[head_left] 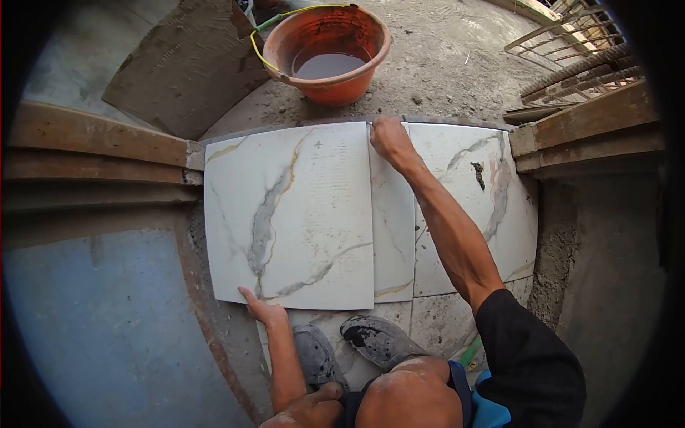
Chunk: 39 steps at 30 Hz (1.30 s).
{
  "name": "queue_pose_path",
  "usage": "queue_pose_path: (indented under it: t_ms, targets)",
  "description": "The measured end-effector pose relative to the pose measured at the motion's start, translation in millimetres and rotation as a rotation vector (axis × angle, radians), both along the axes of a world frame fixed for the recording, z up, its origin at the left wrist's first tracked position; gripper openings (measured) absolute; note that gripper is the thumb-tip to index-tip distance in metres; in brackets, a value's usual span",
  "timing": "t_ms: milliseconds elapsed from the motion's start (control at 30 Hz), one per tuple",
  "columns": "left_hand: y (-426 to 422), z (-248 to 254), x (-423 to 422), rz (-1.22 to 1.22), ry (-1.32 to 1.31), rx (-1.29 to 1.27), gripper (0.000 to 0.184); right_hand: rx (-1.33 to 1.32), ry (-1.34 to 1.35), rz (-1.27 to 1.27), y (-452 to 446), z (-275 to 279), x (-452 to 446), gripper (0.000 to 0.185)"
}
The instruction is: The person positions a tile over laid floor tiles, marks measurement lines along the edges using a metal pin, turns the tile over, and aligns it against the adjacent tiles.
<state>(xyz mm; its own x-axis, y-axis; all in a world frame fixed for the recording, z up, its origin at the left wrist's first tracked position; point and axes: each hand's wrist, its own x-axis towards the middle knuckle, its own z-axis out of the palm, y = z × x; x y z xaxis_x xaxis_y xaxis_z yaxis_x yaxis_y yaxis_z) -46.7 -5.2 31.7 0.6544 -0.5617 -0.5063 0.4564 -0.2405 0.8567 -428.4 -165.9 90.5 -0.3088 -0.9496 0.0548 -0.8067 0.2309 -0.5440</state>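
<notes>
A large white marble-patterned tile (285,214), with grey and gold veins, lies in front of me on the left. My left hand (265,308) grips its near edge, thumb on top and fingers out of sight underneath. Another white tile (394,235) shows as a strip from beneath its right side. My right hand (389,139) is closed at the top tile's far right corner, over the far end of that strip; whatever its fingers pinch is hidden. To the right lies a third marbled tile (471,207) with a dark smear of mortar (478,176).
An orange bucket (335,89) of murky water stands beyond the tiles on rough, gritty ground. A grey board (182,71) leans behind it. Wooden door frames (93,139) flank both sides. Rebar (578,71) lies at upper right. My shoes (378,341) rest on dirty tiles.
</notes>
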Motion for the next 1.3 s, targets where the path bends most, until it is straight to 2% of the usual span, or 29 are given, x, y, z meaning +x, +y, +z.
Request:
queue_pose_path:
  t_ms: [200,300,400,433,533,633,700,767,867,967,1133,1233,1300]
  targets:
    - [-1,7,-3,-0.007,0.020,0.008,0.066,0.101,-0.066,0.059,61,3,27,0.016]
    - [-1,3,-1,-0.037,-0.025,0.013,0.067,0.150,-0.071,0.062,95,-1,40,0.022]
    - [0,3,3,-0.021,0.019,0.023,0.068,0.092,-0.167,-0.227,118,6,55,0.026]
    - [0,6,0,-0.016,0.015,0.041,0.068,0.088,-0.171,-0.230,124,6,62,0.026]
    - [0,2,3,-0.034,0.029,0.033,0.071,0.146,-0.417,-0.355,134,11,84,0.025]
    - [-1,4,2,-0.028,0.027,-0.002,0.076,-0.010,-0.388,-0.420,129,1,102,0.026]
    - [-3,7,-1,-0.008,0.015,-0.009,0.080,-0.012,-0.362,-0.420,125,-5,115,0.026]
    - [-6,10,1,0.036,0.013,0.103,0.086,-0.091,-0.276,-0.508,121,-13,128,0.025]
    - [-3,22,-6,-0.025,0.009,0.026,0.087,-0.164,-0.384,-0.499,123,-16,123,0.025]
    - [13,29,1,-0.067,-0.026,0.069,0.087,-0.222,-0.474,-0.471,144,0,123,0.026]
    - [65,79,11,-0.150,-0.058,0.070,0.083,-0.278,-0.590,-0.407,198,31,133,0.026]
    - [95,104,30,-0.162,-0.057,-0.037,0.080,-0.229,-0.744,-0.383,218,31,142,0.026]
    - [107,123,38,-0.263,-0.254,0.075,0.080,-0.298,-0.941,-0.374,224,24,154,0.026]
